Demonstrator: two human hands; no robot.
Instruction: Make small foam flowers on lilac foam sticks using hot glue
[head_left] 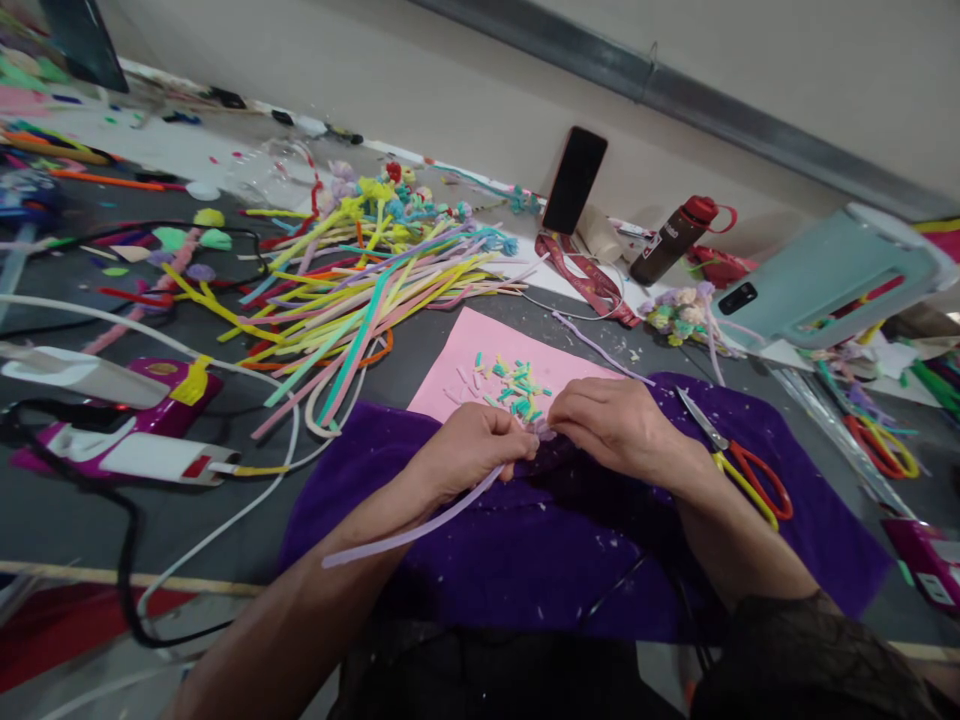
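Here my left hand point(469, 452) and right hand point(611, 425) pinch the lilac pipe cleaner point(420, 528) between fingertips, over the purple cloth point(525, 560). Its tail trails back past my left wrist. Scissors point(739, 465) lie just right; pink paper point(469, 360) sits beyond.

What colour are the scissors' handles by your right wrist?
Red and yellow handles, seen in the head view.
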